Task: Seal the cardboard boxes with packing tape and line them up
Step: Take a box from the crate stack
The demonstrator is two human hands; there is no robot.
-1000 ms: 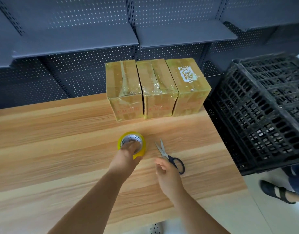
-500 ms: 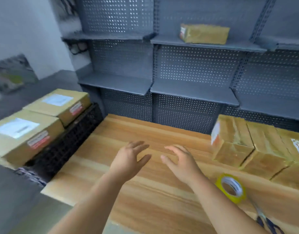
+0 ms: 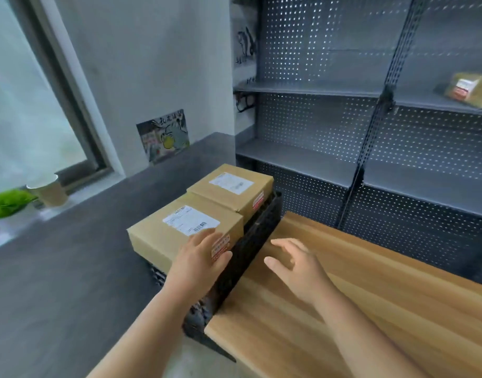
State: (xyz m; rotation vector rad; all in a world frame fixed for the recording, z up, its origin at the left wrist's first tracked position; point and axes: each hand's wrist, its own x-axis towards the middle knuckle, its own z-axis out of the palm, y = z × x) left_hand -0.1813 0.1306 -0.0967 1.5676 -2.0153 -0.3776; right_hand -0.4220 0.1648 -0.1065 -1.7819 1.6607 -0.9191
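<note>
1. Two cardboard boxes on top of the black crate [image 3: 264,222]: near box [image 3: 169,236] at its front end, far box [image 3: 207,188] at its back end, butted together.
2. L hand [image 3: 199,264] lies on the near box's top corner. Fingers straight & flat, thumb out, no grip.
3. R hand [image 3: 298,267] hovers over the wooden table [image 3: 384,282], just right of the crate. Fingers spread, holding nothing.
4. Third box [image 3: 472,90] sits on the grey shelf [image 3: 329,90], well behind & above the crate.

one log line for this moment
phase: box reach | left hand: touches near box top | right hand: open over table | near box: on black crate
</note>
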